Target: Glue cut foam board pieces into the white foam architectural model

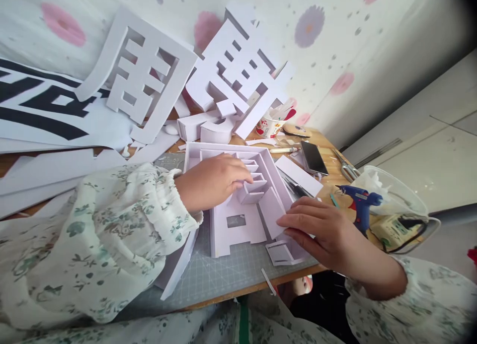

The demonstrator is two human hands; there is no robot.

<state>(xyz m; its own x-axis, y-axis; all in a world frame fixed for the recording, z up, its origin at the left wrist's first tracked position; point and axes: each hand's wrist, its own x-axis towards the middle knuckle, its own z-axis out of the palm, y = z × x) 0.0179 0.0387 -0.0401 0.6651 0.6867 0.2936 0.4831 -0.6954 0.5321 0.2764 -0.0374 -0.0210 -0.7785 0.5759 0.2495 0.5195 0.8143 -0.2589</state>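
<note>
A hollow white foam board character [231,235] with raised thin walls lies open side up on a grey cutting mat [208,277]. My left hand [216,180] reaches over it, thumb and fingers closed on one of its small inner walls [256,185]. On the right side, my right hand [320,230] pinches the near end of a white foam board strip [271,210], which stands on edge along the character's inner side. Whether that strip is stuck down I cannot tell. Below it, a small boxed corner [281,253] of the character is partly covered by my right hand.
Two white foam board characters [143,78] lean at the back. To the right are a phone [313,158], scissors [346,166], a blue glue gun [361,205], a power strip [395,230] and a clear plastic tub [406,195]. A paper cup [269,127] stands behind; board offcuts [44,177] lie left.
</note>
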